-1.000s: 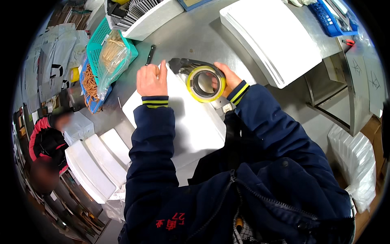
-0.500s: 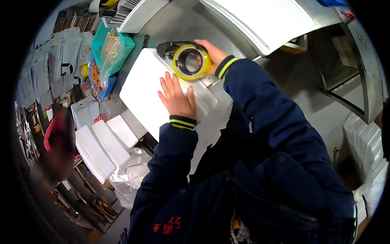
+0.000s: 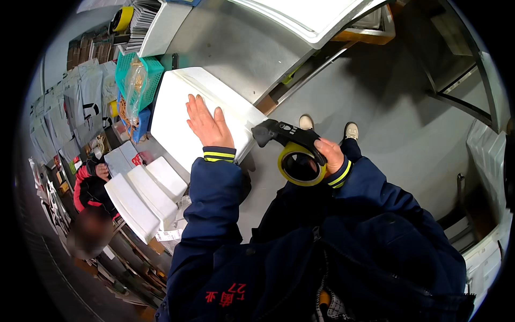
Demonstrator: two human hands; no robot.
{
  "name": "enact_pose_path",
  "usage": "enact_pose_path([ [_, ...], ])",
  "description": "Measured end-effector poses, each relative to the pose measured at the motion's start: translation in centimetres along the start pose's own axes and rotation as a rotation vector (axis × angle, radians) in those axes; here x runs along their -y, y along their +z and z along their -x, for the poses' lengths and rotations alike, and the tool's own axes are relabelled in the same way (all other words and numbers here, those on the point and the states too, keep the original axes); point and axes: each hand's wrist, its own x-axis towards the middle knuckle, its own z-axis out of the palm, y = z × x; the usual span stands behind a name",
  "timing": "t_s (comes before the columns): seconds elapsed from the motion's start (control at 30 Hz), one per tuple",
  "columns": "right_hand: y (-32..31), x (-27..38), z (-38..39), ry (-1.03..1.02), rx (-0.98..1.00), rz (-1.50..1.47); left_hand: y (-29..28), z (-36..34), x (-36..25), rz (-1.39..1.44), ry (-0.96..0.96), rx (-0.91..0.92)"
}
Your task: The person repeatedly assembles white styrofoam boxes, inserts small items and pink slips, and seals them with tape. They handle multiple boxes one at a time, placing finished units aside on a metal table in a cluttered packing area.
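A white foam box [image 3: 174, 115] with its lid on lies in front of me on the metal table. My left hand [image 3: 210, 124] rests flat on its top, fingers stretched out. In my right hand [image 3: 330, 154] is a black tape dispenser [image 3: 292, 134] carrying a wide yellow tape roll [image 3: 286, 170]. The dispenser's black head is at the box's near right edge; whether a strip of tape joins it to the box I cannot tell.
Green basket [image 3: 157, 68] and blue basket [image 3: 142, 124] stand left of the box. White foam boxes [image 3: 142, 198] are stacked nearer at left, where another person [image 3: 91, 193] works. The metal table [image 3: 241, 51] runs behind; a large white foam piece [image 3: 300, 19] lies on it.
My right hand has brought the tape dispenser from above the box's far side toward me, to its near right edge. My left hand stays on the box. The view has shifted.
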Motion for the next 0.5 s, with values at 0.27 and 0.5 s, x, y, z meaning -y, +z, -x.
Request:
enact_pose_path([
  [0.27,-0.6,-1.8,0.7,-0.086,0.086,0.005,-1.8,-3.6,0.9,-0.011,0.662,0.190],
  [0.5,-1.8,-6.5,0.1,-0.259,0.099,-0.024,-1.4,-16.9,10.8,-0.109,0.441,0.220],
])
